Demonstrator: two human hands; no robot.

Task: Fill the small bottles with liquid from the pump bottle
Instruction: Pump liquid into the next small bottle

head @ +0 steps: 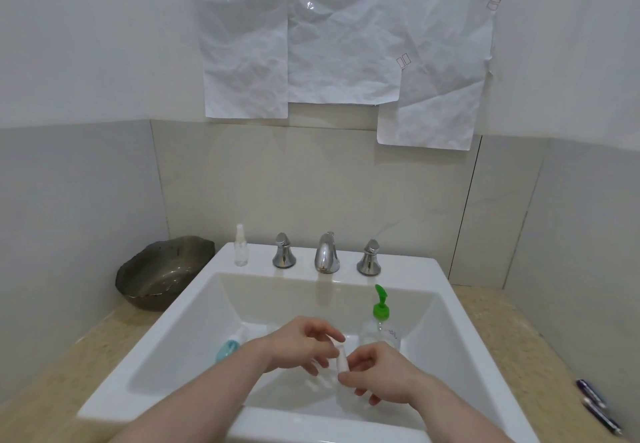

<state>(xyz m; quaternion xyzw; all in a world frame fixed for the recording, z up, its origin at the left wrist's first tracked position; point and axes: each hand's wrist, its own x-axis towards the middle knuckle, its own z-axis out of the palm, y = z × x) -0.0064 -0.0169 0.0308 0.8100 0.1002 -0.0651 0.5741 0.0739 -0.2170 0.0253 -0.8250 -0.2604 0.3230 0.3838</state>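
Hands over sink, small bottle between them.
Right hand pinching its white cap; left hand fingers loosely spread beside it (pump bottle just behind).

The sink sits on the desk, up against the wall. The tap stands at the back of the sink between two handles. A small spray bottle stands left of the left handle. The pump bottle stands inside the sink on the right. Another small bottle lies inside on the left. A bowl sits on the desk left of the sink. Pens lie on the desk at the right.
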